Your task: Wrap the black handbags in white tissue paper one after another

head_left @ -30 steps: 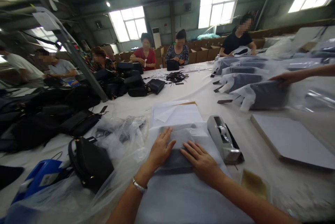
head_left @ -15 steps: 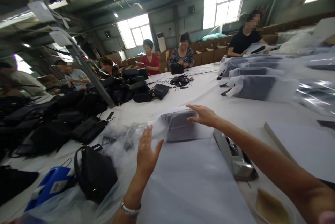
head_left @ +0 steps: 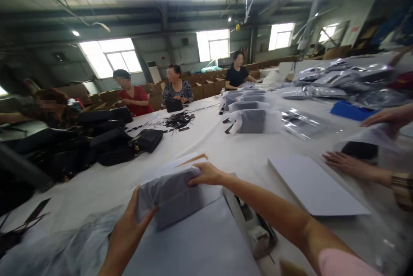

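A dark handbag wrapped in translucent white paper (head_left: 177, 200) stands in front of me on a stack of white sheets (head_left: 193, 248). My left hand (head_left: 130, 220) grips its left end, thumb on the near side and fingers behind. At the upper right corner, my right hand (head_left: 208, 175) pinches the wrapping, thumb in front. A grey tape dispenser (head_left: 254, 228) sits just right of the sheets, under my right forearm. Crumpled clear plastic (head_left: 77, 241) lies to the left of my left hand.
Black handbags (head_left: 106, 142) are piled at the left, near dark tags (head_left: 179, 119). Wrapped bags (head_left: 253, 121) stand in a row ahead. A white paper stack (head_left: 316, 185) lies at right, beside a co-worker's hands (head_left: 358, 166) on another bag. Several people sit across the table.
My view has swung right. Both hands were spread around the wrapped handbag; now they have closed on its two ends. A co-worker's hands have come into view at right.
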A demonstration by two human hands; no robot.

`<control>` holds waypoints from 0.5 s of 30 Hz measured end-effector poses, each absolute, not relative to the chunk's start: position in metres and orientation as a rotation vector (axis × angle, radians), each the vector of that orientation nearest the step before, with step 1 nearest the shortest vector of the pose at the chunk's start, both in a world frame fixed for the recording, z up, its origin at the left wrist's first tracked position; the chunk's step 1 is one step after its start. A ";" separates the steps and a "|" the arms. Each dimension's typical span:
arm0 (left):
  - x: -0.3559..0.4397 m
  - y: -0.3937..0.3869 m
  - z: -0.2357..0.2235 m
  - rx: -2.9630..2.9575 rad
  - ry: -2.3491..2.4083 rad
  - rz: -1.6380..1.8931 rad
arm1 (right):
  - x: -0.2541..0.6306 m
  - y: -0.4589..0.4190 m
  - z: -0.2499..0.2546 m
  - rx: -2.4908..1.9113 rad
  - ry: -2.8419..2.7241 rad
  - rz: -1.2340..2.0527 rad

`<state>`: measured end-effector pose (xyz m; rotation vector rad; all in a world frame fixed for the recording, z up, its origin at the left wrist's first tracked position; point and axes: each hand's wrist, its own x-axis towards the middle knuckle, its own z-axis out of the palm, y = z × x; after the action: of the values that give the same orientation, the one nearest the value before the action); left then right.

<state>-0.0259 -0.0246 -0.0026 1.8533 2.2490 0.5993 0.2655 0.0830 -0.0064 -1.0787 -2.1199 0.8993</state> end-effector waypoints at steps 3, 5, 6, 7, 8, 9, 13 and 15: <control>-0.003 -0.011 0.011 1.860 2.266 0.603 | 0.291 0.089 0.001 -1.055 -2.011 0.879; 0.025 0.003 0.023 1.933 2.156 0.667 | 0.322 0.096 0.010 -1.079 -1.952 0.845; 0.042 0.011 0.029 2.011 2.057 0.729 | 0.341 0.101 0.016 -1.098 -1.930 0.826; 0.058 0.020 0.034 2.112 1.935 0.810 | 0.364 0.107 0.021 -1.114 -1.911 0.806; 0.075 0.028 0.038 2.217 1.805 0.897 | 0.388 0.114 0.027 -1.136 -1.887 0.778; 0.091 0.035 0.041 2.309 1.689 0.982 | 0.414 0.120 0.032 -1.170 -1.854 0.739; 0.130 0.045 0.042 2.472 1.440 1.144 | 0.511 0.126 0.050 -1.485 -1.684 0.530; 0.133 0.038 0.036 2.475 1.407 1.138 | 0.537 0.118 0.057 -1.716 -1.584 0.318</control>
<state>0.1330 0.0379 0.0356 2.4752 1.4067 1.1382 0.5365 0.1184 0.0567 -1.7159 -1.5836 0.3178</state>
